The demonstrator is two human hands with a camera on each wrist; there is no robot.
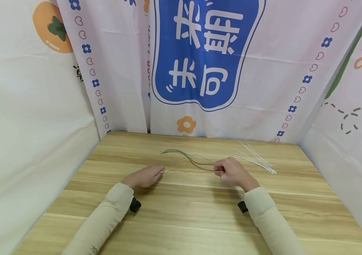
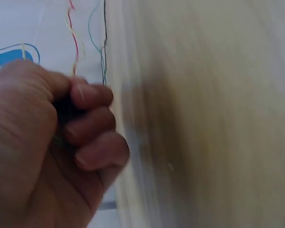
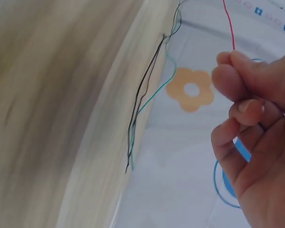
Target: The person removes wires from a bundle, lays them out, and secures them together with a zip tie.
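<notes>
Two cream long fabric sleeves (image 1: 104,219) lie nearest the head camera, reaching forward over a light wood-grain surface (image 1: 184,212). From my remote station I read the left grip (image 1: 145,176) as follows: fingers curled, thumb and index finger pinching one end of a twisted pair. The pair consists of a thin red strand (image 3: 230,26) and a thin pale yellow strand (image 1: 166,171). The right grip (image 1: 230,171) pinches the opposite end between thumb and index fingertip, remaining fingers loosely bent; I see only red at that pinch in the right wrist view. The pair spans the gap between both grips, nearly straight with small kinks. I judge that gripping at each end serves to limit slack and keep the twist accessible. Whether the strands are wire or thread, I cannot confirm. Just beyond the span, a loose bundle of thin black, brown and green strands (image 3: 135,110) rests on the surface, passing behind the right grip; its position probably keeps it separate from the held pair yet within reach. Several slender white plastic cable ties (image 1: 268,168) lie to the right of the right grip, heads grouped toward the person, presumably for easy pickup.
</notes>
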